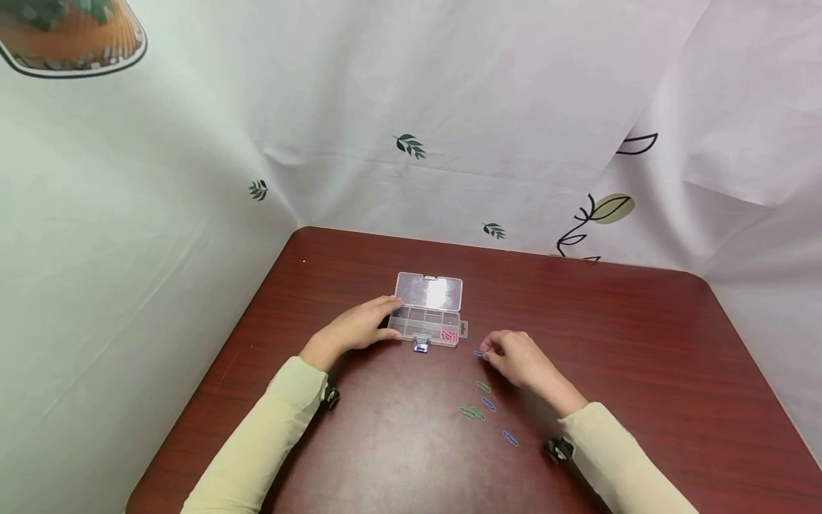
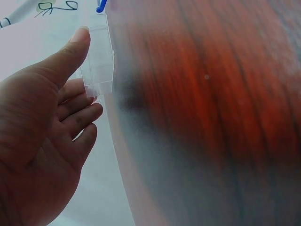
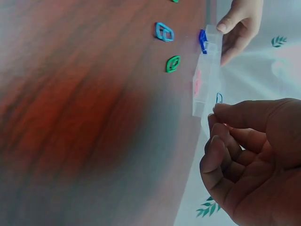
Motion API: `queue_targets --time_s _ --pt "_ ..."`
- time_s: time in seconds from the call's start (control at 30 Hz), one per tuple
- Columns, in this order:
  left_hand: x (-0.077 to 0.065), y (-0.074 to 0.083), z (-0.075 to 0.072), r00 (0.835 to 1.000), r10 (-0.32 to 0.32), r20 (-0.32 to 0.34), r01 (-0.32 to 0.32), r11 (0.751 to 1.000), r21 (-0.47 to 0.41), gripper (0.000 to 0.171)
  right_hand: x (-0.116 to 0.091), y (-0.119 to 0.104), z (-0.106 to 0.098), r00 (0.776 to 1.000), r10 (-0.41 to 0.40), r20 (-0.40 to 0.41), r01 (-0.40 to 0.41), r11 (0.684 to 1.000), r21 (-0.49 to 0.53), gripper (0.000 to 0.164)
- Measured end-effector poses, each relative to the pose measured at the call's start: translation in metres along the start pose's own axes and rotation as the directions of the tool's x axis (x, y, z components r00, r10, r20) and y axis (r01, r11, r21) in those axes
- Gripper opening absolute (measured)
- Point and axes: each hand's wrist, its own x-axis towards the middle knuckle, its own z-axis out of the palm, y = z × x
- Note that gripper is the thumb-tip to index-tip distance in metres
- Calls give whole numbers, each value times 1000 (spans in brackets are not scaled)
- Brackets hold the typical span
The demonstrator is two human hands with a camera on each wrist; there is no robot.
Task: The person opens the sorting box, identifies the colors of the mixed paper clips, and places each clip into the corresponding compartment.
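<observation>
A clear plastic compartment box [image 1: 414,325] lies on the table with its lid [image 1: 417,289] raised at the back and a blue latch [image 1: 420,345] at the front. Pink paper clips [image 1: 449,335] fill its front right compartment. At the box's left end, my left hand [image 1: 362,325] holds it, thumb [image 2: 81,36] along the front and fingers behind. My right hand [image 1: 519,357] pinches a blue paper clip [image 3: 219,97] between thumb and forefinger, just right of the box. Nearer to me lie loose green paper clips [image 1: 475,412] and blue paper clips [image 1: 509,437].
The dark red wooden table [image 1: 610,343] has rounded far corners. A white cloth with leaf prints [image 1: 409,145] hangs behind it and along the left side. Black wrist cameras sit at both cuffs.
</observation>
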Motion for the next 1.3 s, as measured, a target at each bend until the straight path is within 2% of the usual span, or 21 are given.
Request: queue_targets --time_s 0.4,1.07,1.3 --pt "0 -1 1 1000 2 -3 -2 1000 6 72 15 -13 -4 1000 17 -3 -17 1000 14 6" --pt "0 -1 1 1000 0 -1 0 1000 -3 72 40 -35 -4 999 -42 -29 43 999 22 6" --pt "0 -1 1 1000 13 -14 -13 1000 -6 71 50 -43 -3 1000 -29 -8 29 999 27 6"
